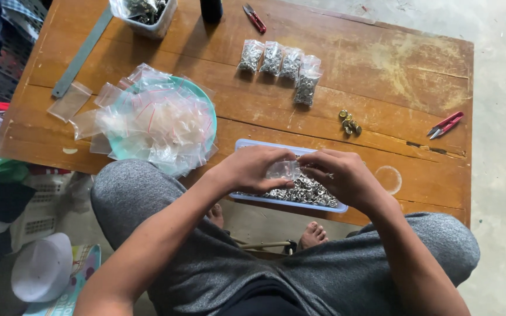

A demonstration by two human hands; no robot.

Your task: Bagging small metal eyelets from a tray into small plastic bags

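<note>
Both of my hands hold one small clear zip bag over a pale blue tray full of small silver metal rings. My left hand pinches the bag's left side. Pinching its right side is my right hand, which has a ring on one finger. The bag looks empty or nearly so. Several filled bags of rings lie in a row on the wooden table beyond the tray.
A teal plate heaped with empty zip bags sits at left. A few brass-coloured pieces, red thread snips, a red tool, a metal ruler and a container lie on the table. My knees are under the near edge.
</note>
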